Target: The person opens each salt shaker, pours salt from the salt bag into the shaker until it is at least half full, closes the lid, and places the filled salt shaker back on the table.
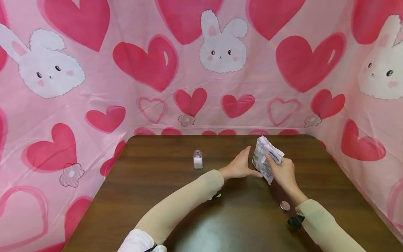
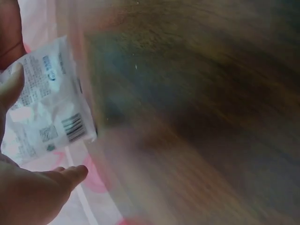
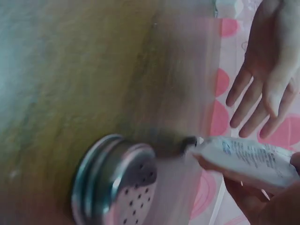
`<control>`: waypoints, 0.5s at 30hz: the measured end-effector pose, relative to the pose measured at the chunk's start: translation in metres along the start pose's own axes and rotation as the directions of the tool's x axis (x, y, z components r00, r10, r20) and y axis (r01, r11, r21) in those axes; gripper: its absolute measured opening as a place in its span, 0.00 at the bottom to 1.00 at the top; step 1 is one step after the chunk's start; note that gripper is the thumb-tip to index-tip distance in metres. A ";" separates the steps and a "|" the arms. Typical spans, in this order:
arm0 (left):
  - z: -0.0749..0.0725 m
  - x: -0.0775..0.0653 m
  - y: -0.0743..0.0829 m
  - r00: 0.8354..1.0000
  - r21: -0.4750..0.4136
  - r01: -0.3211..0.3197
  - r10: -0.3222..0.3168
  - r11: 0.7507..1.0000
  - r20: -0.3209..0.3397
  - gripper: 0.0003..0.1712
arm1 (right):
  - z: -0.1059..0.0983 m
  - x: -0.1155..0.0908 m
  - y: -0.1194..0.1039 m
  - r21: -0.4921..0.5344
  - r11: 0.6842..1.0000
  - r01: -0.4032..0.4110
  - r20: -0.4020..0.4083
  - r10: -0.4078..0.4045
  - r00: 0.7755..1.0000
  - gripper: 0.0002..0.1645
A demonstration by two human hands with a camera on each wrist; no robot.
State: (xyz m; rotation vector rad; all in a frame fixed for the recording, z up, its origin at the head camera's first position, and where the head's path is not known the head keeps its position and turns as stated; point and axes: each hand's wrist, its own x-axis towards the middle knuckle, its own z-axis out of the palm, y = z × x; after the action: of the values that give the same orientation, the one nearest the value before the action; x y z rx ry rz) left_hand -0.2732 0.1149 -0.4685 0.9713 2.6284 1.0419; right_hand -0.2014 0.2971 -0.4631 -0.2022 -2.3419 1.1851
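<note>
A white plastic packet (image 1: 263, 159) with printed text and a barcode stands tilted over the right part of the table. My right hand (image 1: 283, 172) grips it from the right side, thumb on its front. My left hand (image 1: 240, 166) is just left of the packet, fingers extended and thumb spread toward its lower edge. In the left wrist view, the packet's printed face (image 2: 44, 98) shows behind the left thumb. Farther left stands a small uncapped glass jar (image 1: 198, 160), partly filled with something white. A round metal shaker lid (image 1: 284, 205) with holes lies beside the right wrist.
The brown wooden table (image 1: 151, 196) reaches back to a pink fabric backdrop (image 1: 258, 73) with hearts and rabbits, which also surrounds it at left and right. A dark wrist device (image 1: 295, 222) sits low on the right sleeve, close to the lid.
</note>
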 end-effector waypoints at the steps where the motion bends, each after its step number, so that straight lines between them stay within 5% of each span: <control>1: 0.002 0.002 0.000 1.000 -0.003 -0.016 0.016 1.000 0.005 0.71 | -0.001 -0.001 0.001 -0.009 1.000 0.005 0.029 -0.005 1.000 0.24; 5: 0.007 0.007 -0.003 0.998 -0.018 -0.060 0.061 0.998 0.021 0.68 | -0.007 -0.001 0.001 -0.041 0.997 0.061 0.206 -0.052 0.977 0.26; 9: 0.009 0.011 -0.008 0.996 -0.027 -0.085 0.085 0.996 0.022 0.66 | -0.011 0.000 0.001 -0.038 0.991 0.126 0.407 -0.100 0.908 0.31; 15: 0.009 0.020 -0.010 0.987 -0.044 -0.159 0.159 0.986 -0.019 0.59 | -0.012 0.005 0.002 0.008 0.988 0.152 0.510 -0.135 0.850 0.33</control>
State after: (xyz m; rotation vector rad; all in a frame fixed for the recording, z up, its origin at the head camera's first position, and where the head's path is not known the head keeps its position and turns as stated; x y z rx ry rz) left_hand -0.2907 0.1268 -0.4802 1.1836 2.5613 1.1425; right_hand -0.1999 0.3085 -0.4568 0.3170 -2.7679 1.2384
